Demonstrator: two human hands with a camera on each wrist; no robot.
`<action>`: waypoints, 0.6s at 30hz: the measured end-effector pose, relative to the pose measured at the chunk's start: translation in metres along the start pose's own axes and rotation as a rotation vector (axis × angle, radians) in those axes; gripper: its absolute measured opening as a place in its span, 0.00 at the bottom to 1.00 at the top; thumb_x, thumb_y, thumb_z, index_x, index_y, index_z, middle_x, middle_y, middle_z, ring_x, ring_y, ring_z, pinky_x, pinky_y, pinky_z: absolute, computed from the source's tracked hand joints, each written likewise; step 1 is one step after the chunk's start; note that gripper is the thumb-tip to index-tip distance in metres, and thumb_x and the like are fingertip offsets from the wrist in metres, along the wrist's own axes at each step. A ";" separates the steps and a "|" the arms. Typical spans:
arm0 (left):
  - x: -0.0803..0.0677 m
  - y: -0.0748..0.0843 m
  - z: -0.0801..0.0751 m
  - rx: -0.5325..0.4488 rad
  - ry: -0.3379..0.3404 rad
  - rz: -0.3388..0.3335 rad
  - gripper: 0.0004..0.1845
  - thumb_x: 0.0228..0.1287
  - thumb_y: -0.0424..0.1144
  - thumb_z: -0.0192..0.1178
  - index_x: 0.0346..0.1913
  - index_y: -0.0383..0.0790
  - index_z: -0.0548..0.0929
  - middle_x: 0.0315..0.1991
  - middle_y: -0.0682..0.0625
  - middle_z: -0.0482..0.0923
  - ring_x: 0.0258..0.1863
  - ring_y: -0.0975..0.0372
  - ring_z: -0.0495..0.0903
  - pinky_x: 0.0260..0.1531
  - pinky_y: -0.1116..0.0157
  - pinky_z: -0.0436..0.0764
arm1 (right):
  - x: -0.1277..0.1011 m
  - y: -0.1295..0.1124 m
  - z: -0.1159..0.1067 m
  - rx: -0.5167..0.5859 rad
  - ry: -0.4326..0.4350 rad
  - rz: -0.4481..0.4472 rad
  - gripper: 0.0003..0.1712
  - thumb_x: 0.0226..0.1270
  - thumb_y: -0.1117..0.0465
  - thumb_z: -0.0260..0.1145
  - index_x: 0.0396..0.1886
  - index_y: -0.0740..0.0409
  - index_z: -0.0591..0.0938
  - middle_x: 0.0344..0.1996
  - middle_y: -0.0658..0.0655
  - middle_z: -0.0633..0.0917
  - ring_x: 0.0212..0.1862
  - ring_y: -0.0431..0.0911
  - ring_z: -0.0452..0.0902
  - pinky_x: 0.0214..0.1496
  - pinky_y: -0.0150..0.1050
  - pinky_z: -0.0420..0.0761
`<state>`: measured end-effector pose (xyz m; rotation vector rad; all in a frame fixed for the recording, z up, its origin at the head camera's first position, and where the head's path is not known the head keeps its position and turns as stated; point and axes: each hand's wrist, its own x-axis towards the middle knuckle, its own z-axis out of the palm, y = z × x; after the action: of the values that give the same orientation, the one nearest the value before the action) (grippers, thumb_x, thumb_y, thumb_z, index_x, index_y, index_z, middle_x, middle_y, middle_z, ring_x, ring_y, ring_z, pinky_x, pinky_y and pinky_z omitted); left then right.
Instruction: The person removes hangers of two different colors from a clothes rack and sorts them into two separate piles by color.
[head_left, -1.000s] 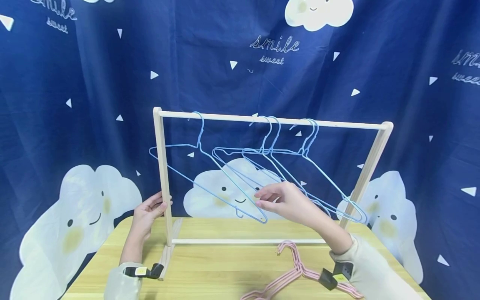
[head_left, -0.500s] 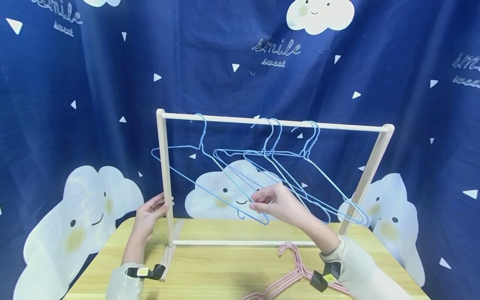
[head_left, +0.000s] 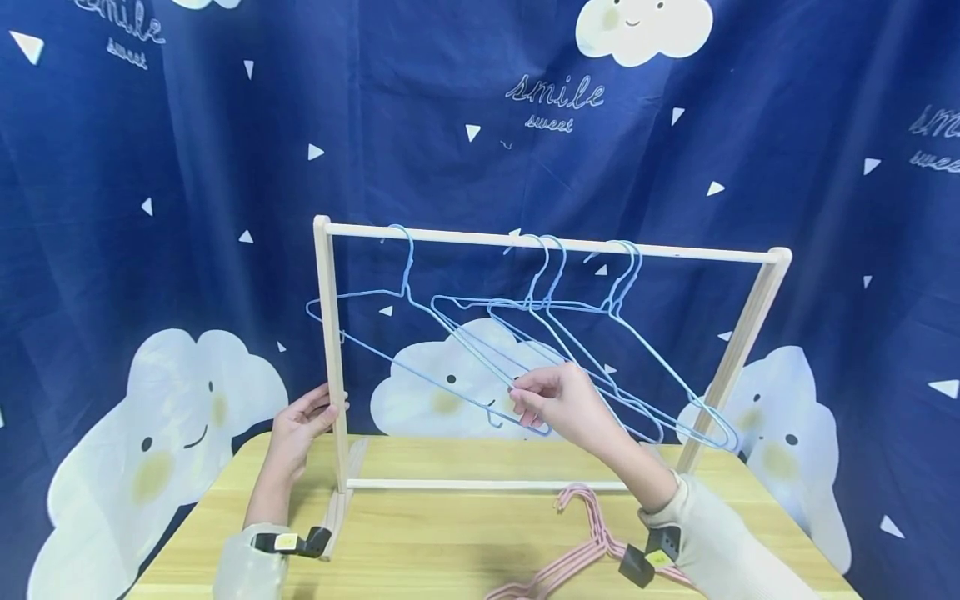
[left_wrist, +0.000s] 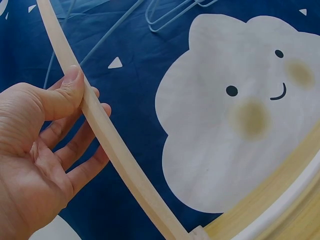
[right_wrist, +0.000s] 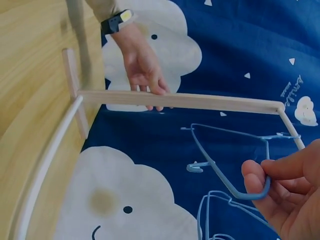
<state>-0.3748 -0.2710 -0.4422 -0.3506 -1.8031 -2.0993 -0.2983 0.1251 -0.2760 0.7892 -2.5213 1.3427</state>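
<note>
A blue wire hanger [head_left: 406,279] hangs by its hook near the left end of the rack's top bar [head_left: 457,237]. My right hand [head_left: 566,408] pinches its right end between thumb and fingers; in the right wrist view the bent corner of the hanger [right_wrist: 215,168] runs into the grip. My left hand [head_left: 295,433] holds the rack's left post [head_left: 335,367], with the thumb on the near side and fingers behind. In the left wrist view the thumb presses on the wooden post [left_wrist: 122,155] and fingertips show past its edge.
Several more blue hangers [head_left: 651,353] hang on the bar's middle and right. Pink hangers [head_left: 596,533] lie stacked on the wooden table [head_left: 420,533], partly under the right forearm. A low white crossbar [head_left: 465,484] joins the rack's feet. A blue cloud-printed curtain [head_left: 420,100] hangs behind.
My right hand first moved left and took hold of the hanger's right end, then shifted slightly right; the hanger's lower bar has tilted and swung with it. My left hand stays on the post.
</note>
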 end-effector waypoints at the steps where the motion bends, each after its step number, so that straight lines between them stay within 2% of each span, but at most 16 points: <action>1: 0.000 0.000 0.000 0.001 0.000 -0.002 0.18 0.72 0.31 0.62 0.61 0.48 0.83 0.41 0.66 0.88 0.43 0.73 0.88 0.45 0.76 0.85 | 0.000 0.000 0.000 -0.002 0.015 0.003 0.05 0.68 0.69 0.69 0.36 0.68 0.89 0.25 0.64 0.88 0.24 0.46 0.85 0.29 0.34 0.87; 10: 0.000 0.001 0.000 0.009 -0.006 0.004 0.19 0.72 0.31 0.61 0.64 0.41 0.81 0.42 0.66 0.88 0.43 0.74 0.88 0.46 0.77 0.84 | -0.003 -0.003 0.003 -0.092 0.169 -0.039 0.04 0.66 0.73 0.69 0.36 0.69 0.89 0.25 0.61 0.89 0.23 0.45 0.85 0.27 0.30 0.85; 18: 0.000 0.000 0.000 -0.002 -0.010 0.012 0.18 0.72 0.31 0.61 0.62 0.44 0.82 0.42 0.65 0.89 0.44 0.73 0.88 0.46 0.77 0.84 | -0.005 -0.007 0.004 -0.107 0.260 -0.068 0.04 0.65 0.74 0.69 0.37 0.71 0.89 0.25 0.62 0.89 0.24 0.46 0.87 0.29 0.30 0.87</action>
<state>-0.3750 -0.2709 -0.4416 -0.3722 -1.8003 -2.0942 -0.2898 0.1209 -0.2755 0.6289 -2.3202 1.1926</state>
